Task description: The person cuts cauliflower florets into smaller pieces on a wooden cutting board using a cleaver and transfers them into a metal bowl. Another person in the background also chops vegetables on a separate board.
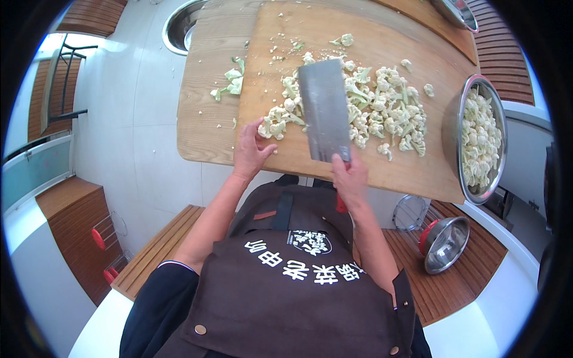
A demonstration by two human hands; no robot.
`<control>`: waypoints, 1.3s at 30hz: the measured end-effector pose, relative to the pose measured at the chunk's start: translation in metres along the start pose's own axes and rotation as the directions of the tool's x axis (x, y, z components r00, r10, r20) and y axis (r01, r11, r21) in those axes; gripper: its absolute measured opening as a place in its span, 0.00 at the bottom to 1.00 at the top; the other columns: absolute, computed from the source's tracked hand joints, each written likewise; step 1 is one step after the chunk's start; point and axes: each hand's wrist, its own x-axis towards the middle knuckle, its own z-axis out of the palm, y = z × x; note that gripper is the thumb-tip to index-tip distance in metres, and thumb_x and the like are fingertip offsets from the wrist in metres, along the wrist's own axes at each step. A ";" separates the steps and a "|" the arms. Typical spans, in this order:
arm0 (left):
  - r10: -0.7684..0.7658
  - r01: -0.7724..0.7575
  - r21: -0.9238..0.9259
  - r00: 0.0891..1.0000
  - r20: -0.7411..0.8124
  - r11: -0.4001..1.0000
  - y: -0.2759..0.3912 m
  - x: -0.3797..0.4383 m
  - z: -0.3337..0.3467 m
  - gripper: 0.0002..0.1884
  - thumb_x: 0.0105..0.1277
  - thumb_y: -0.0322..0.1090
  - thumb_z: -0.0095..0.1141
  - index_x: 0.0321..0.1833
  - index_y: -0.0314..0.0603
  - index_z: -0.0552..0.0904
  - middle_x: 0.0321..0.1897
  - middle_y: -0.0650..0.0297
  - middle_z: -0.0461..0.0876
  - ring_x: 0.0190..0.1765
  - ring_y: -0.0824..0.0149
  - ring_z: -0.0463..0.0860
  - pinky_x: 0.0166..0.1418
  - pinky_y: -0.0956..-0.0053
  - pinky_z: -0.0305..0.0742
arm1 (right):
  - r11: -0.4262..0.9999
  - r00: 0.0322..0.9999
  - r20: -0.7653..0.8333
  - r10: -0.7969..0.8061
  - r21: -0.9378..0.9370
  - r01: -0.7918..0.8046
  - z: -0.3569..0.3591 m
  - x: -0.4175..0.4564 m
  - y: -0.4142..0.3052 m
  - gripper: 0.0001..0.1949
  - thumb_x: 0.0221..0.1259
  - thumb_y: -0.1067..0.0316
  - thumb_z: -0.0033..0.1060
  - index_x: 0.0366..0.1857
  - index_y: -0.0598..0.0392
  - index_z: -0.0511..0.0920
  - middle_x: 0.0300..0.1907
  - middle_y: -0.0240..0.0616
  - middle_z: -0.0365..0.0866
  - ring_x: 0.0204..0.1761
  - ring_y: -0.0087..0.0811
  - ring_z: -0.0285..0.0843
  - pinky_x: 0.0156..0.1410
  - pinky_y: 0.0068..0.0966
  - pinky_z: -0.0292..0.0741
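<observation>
My right hand (351,176) grips a Chinese cleaver (324,109) near its heel; the red handle end shows below the hand. The broad blade is over the wooden cutting board (286,156), in front of part of the cauliflower pieces (394,107) spread across the board. My left hand (251,150) rests at the board's left edge, fingers apart, its fingertips beside a small group of florets (275,123). Whether they touch the florets I cannot tell. A steel bowl (465,170) full of cut cauliflower (481,138) stands at the board's right side.
Green-white stem scraps (234,80) lie on the wooden table (201,121) left of the board. A metal basin (172,33) is beyond the table's left edge. Another steel bowl (447,250) sits on a stool at lower right. One more metal bowl (461,13) is at upper right.
</observation>
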 end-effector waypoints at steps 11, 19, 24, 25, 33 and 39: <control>0.204 -0.200 0.171 0.979 -0.009 0.965 0.047 0.059 0.038 0.33 0.58 0.26 0.70 0.68 0.45 0.74 0.53 0.53 0.76 0.52 0.54 0.81 0.55 0.64 0.80 | 0.748 0.867 -0.185 0.463 0.607 -0.269 -0.106 -0.121 0.085 0.05 0.77 0.66 0.54 0.42 0.53 0.71 0.23 0.31 0.73 0.17 0.17 0.65 0.20 0.19 0.68; 0.312 -0.307 0.150 0.950 -0.016 0.940 0.100 0.104 0.068 0.23 0.62 0.34 0.68 0.61 0.43 0.78 0.52 0.54 0.79 0.50 0.53 0.81 0.56 0.60 0.77 | 0.609 0.732 -0.319 0.602 0.776 -0.163 -0.134 -0.140 0.144 0.06 0.77 0.63 0.55 0.44 0.50 0.72 0.24 0.31 0.73 0.17 0.18 0.63 0.20 0.21 0.67; 0.381 -0.404 0.376 0.914 0.137 0.834 0.108 0.196 0.096 0.16 0.68 0.37 0.63 0.56 0.39 0.81 0.44 0.56 0.85 0.44 0.62 0.84 0.48 0.70 0.79 | 0.615 0.744 -0.314 0.589 0.772 -0.162 -0.145 -0.137 0.154 0.05 0.77 0.63 0.55 0.44 0.50 0.72 0.25 0.31 0.73 0.17 0.17 0.64 0.21 0.20 0.67; 0.254 -0.274 0.213 0.960 0.118 0.938 0.108 0.210 0.094 0.15 0.69 0.38 0.63 0.54 0.39 0.81 0.44 0.57 0.85 0.42 0.63 0.84 0.47 0.70 0.79 | 0.609 0.747 -0.305 0.591 0.776 -0.165 -0.148 -0.137 0.155 0.05 0.77 0.63 0.55 0.44 0.50 0.72 0.25 0.31 0.74 0.18 0.17 0.65 0.21 0.20 0.67; 0.143 -0.204 0.196 0.947 0.287 0.959 0.120 0.197 0.083 0.14 0.67 0.36 0.63 0.52 0.40 0.80 0.38 0.60 0.86 0.37 0.67 0.83 0.42 0.70 0.79 | 0.586 0.761 -0.253 0.597 0.785 -0.199 -0.177 -0.134 0.171 0.05 0.76 0.64 0.57 0.44 0.50 0.72 0.24 0.30 0.74 0.18 0.17 0.65 0.21 0.20 0.68; -0.146 0.193 -0.111 0.931 0.335 0.975 0.127 0.195 0.086 0.11 0.74 0.37 0.59 0.54 0.43 0.78 0.42 0.66 0.84 0.45 0.74 0.82 0.51 0.72 0.79 | 0.588 0.784 -0.197 0.588 0.770 -0.248 -0.207 -0.135 0.184 0.05 0.76 0.64 0.57 0.44 0.49 0.72 0.25 0.29 0.73 0.17 0.17 0.64 0.20 0.19 0.67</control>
